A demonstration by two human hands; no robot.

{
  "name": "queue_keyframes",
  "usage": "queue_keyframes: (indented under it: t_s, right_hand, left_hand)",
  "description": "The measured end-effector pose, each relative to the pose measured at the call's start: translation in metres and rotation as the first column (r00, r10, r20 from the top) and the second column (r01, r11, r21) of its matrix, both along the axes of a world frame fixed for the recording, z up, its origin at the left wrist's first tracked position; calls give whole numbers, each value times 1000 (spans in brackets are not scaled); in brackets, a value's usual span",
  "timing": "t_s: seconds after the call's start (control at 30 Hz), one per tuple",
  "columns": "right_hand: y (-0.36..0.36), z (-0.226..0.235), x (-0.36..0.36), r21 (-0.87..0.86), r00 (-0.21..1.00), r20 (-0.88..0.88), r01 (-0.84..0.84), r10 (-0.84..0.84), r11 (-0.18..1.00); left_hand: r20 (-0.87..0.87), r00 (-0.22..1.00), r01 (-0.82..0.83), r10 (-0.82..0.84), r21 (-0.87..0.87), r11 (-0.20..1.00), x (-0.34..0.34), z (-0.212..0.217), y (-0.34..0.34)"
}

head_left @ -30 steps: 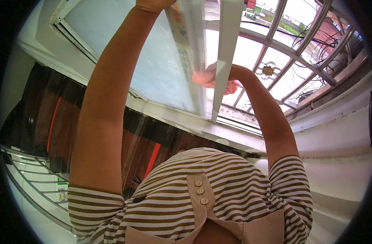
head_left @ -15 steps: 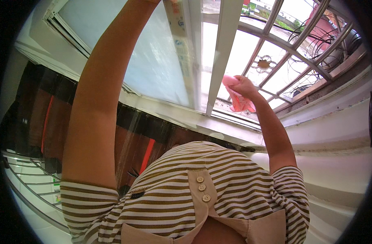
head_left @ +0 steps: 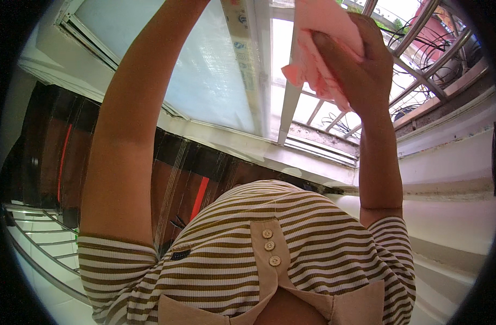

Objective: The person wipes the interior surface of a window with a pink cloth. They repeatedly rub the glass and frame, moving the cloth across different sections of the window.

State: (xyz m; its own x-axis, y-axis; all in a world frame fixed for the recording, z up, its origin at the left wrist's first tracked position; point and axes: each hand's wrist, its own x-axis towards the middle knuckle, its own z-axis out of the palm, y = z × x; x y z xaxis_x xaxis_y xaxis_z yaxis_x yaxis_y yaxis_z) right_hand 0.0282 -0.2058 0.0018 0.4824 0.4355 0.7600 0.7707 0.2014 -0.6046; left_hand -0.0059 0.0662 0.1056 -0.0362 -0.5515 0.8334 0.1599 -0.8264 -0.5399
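A crumpled pink cloth (head_left: 325, 32) is bunched in my right hand (head_left: 364, 67), whose fingers are wrapped round it. The hand is raised high at the upper right, close in front of the white window-frame upright (head_left: 291, 100). Whether the cloth touches the frame I cannot tell. My left arm (head_left: 128, 119) reaches up past the frosted window pane (head_left: 210, 76). That arm runs out through the top edge, so the left hand is out of sight.
Metal security bars (head_left: 421, 38) stand outside the open part of the window, with tangled dark cables by them. Under the pane runs a white sill (head_left: 226, 135). A brown, black and red striped surface (head_left: 174, 187) lies below it. Metal rails (head_left: 42, 238) curve at lower left.
My right hand has lifted the pink cloth from low in the window opening to the top of the view, and looks larger now. My left arm has barely moved; its wrist has left the view.
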Motion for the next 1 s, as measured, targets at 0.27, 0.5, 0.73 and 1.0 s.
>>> queue_keyframes:
  t_s: [0.27,0.5,0.73,1.0]
  right_hand:
    - [49,14,-17,112,943,298,120,-148,987]
    - [80,-2,-15,144,855,447,221,-263,965]
    - [96,-1,-29,42,853,470,238,-230,970]
    - [109,-12,-33,-80,871,463,225,-164,971]
  left_hand:
    - [-49,999,2,-6,-69,998,-10,-17,-6]
    - [-190,974,-173,121,-290,941,-13,-65,-5]
    - [-210,976,-117,50,-323,939,-12,-99,9]
    - [-289,956,-180,50,-442,879,-20,-145,7]
